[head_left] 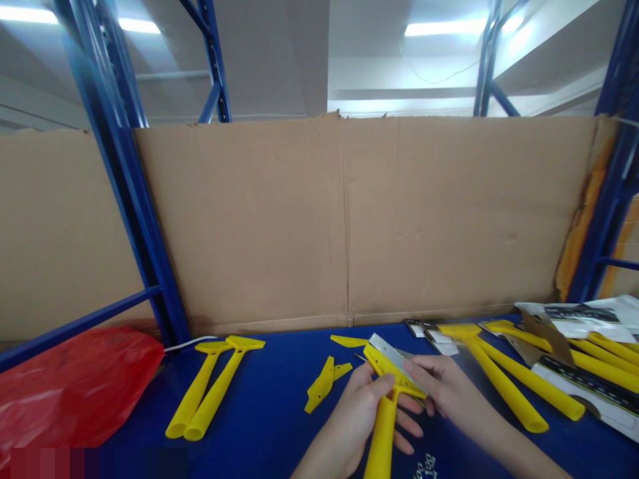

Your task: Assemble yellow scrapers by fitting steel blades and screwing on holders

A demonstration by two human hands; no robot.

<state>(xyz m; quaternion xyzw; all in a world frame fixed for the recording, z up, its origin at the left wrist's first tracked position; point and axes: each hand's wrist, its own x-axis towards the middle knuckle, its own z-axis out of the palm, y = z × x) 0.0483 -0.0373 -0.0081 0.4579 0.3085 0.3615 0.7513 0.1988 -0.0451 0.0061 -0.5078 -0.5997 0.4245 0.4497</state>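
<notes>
My left hand (362, 406) is wrapped round the neck of a yellow scraper handle (382, 436), its thumb on the yellow head. A silver metal strip (392, 356) lies along the head's upper edge. The fingers of my right hand (439, 382) pinch the right end of that strip and head. Left of my hands, small yellow plates (322, 386) lie on the blue table, and another yellow piece (348, 341) lies behind them.
Two yellow handles (214, 392) lie at the left, near a red plastic bag (74, 386). More yellow handles (514, 386) and printed packaging (594, 399) lie at the right. Cardboard (259, 226) and blue posts (144, 246) stand behind the blue table (259, 432).
</notes>
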